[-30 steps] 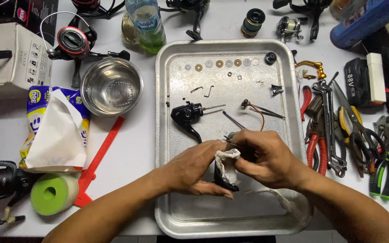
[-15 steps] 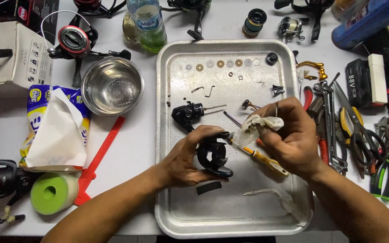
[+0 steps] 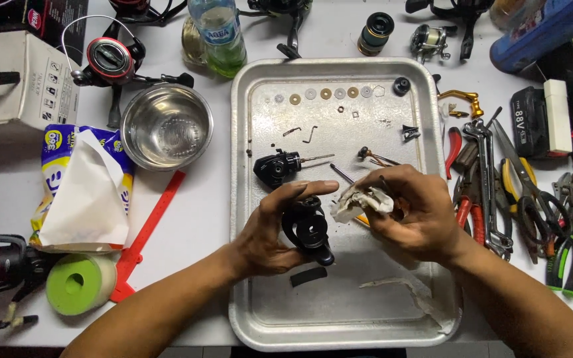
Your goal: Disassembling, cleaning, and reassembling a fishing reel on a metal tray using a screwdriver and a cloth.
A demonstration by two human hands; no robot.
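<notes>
- White bench (image 3: 200,219): carries all the items below; pliers and wrenches (image 3: 499,192) lie along its right edge.
- Aluminium tray (image 3: 260,199): sits at the middle of the bench, reaching its near edge; both my hands work over it.
- Tissue pack (image 3: 81,192): near the left edge of the bench, with a steel bowl (image 3: 166,136) just behind it.
- My right hand (image 3: 412,215): fingers closed around a crumpled white tissue (image 3: 359,200) and a thin tool I cannot identify, above the tray's centre-right.
- My left hand (image 3: 270,232): thumb and fingers curled about the black reel body (image 3: 308,229), gripping it at the tray's centre.
- Second black reel part (image 3: 276,167): lies on the tray just beyond my left hand.
- Row of washers (image 3: 326,94): along the tray's far edge.
</notes>
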